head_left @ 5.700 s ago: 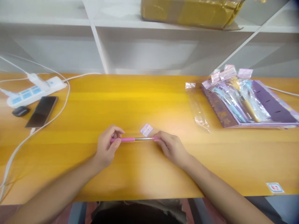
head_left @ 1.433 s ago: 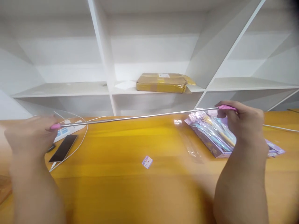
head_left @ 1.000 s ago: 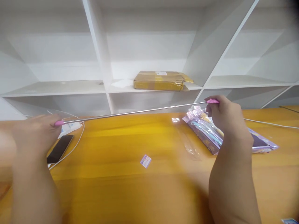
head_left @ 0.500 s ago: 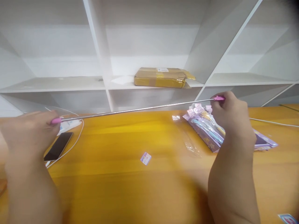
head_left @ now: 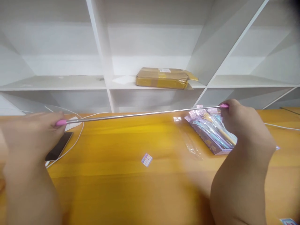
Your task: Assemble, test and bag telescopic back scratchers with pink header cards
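Observation:
A thin silver rod (head_left: pixel 140 114) with pink ends stretches across the view above the table. My left hand (head_left: pixel 35 132) is closed round its thicker pink end at the left. At the right, my right hand (head_left: pixel 243 122) pinches the small pink tip at the rod's thin end. Behind and below my right hand lies an open purple box (head_left: pixel 211 145) holding several items in clear plastic wrap. A small printed card (head_left: pixel 147 159) lies on the table between my arms.
On the wooden table (head_left: pixel 105 187), a black phone (head_left: pixel 59 147) and white cable (head_left: pixel 77 140) lie near my left hand. Clear plastic scraps (head_left: pixel 193 148) lie left of the box. A taped cardboard parcel (head_left: pixel 164 78) sits on the white shelf (head_left: pixel 89 82) behind.
My right hand has moved slightly right and down with the pink tip, showing more of the purple box. The rod is less slanted. My left hand has shifted slightly right, still holding its end.

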Tool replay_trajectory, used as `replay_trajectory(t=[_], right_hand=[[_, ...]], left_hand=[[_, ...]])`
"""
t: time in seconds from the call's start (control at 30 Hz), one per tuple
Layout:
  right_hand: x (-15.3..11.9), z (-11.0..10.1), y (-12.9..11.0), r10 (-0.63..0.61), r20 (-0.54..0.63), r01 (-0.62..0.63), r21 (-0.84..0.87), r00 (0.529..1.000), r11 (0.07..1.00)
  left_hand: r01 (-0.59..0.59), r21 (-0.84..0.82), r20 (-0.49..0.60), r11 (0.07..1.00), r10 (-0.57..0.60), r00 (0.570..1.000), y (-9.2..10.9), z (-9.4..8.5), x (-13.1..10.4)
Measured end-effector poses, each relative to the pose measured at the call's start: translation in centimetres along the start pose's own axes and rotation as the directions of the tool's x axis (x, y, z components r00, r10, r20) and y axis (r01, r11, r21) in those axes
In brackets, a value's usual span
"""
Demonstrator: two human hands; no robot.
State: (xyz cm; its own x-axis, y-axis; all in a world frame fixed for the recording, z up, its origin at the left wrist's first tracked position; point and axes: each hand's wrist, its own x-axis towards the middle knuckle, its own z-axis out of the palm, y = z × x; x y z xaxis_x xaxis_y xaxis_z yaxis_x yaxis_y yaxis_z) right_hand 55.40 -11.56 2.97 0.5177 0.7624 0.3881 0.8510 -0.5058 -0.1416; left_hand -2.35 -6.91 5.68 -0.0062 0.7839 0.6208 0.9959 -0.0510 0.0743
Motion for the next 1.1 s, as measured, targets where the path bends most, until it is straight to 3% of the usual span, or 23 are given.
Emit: replay_trajectory(t=[0.07, 0.13, 0.37, 0.57, 0.7, 0.83, 0.9, 0.97, 1.03, 1.1], right_hand=[[0.0, 0.2, 0.3, -0.006, -0.026, 0.005, -0.055, 1.000, 0.998], [0.2, 0.5, 0.7, 0.008, -0.040, -0.011, -0.082, 0.999, 0.997], [0.6, 0.1, 0.3, 0.071, -0.027, -0.074, -0.164, 0.997, 0.984], [1.5, 0.9, -0.3, 0.097, -0.030, -0.100, -0.161, 0.995, 0.982], [2.3, 2.6, 0.5, 0.099, -0.144, -0.108, -0.057, 0.985, 0.993], [3.1, 3.0, 0.6, 0.152, -0.223, -0.161, -0.021, 0.963, 0.987], [2.9, 2.6, -0.8, 0.115, -0.240, -0.105, 0.051, 0.964, 0.993], [1.7, 2.1, -3.6, 0.044, -0.243, -0.014, 0.125, 0.969, 0.992], [-0.9, 1.8, -7.9, -0.035, -0.176, 0.059, 0.131, 0.984, 0.990], [-4.7, 1.7, -12.7, -0.207, -0.065, 0.213, 0.104, 0.976, 0.972]], left_hand=[[-0.021, 0.158, -0.013, 0.987, 0.023, 1.000, 0.8, 0.0, 0.1], [-0.058, 0.252, 0.049, 0.966, 0.047, 0.998, 1.5, 0.2, 0.2], [-0.102, 0.276, 0.324, 0.956, 0.007, 0.946, 2.6, 0.4, 0.5], [-0.150, 0.270, 0.271, 0.951, 0.075, 0.960, 2.2, -0.4, -0.1], [-0.127, 0.327, 0.202, 0.936, 0.062, 0.977, 2.0, -0.8, -0.6], [-0.157, 0.338, 0.222, 0.928, 0.084, 0.971, 2.7, -0.6, -0.7], [-0.180, 0.329, 0.244, 0.927, 0.101, 0.965, 4.1, -0.1, -0.9], [-0.196, 0.309, 0.254, 0.931, 0.117, 0.960, 6.2, 0.6, -1.4], [-0.222, 0.240, 0.296, 0.945, 0.147, 0.944, 8.7, 1.5, -2.2], [-0.214, 0.171, 0.357, 0.962, 0.142, 0.923, 11.0, 2.4, -3.1]])
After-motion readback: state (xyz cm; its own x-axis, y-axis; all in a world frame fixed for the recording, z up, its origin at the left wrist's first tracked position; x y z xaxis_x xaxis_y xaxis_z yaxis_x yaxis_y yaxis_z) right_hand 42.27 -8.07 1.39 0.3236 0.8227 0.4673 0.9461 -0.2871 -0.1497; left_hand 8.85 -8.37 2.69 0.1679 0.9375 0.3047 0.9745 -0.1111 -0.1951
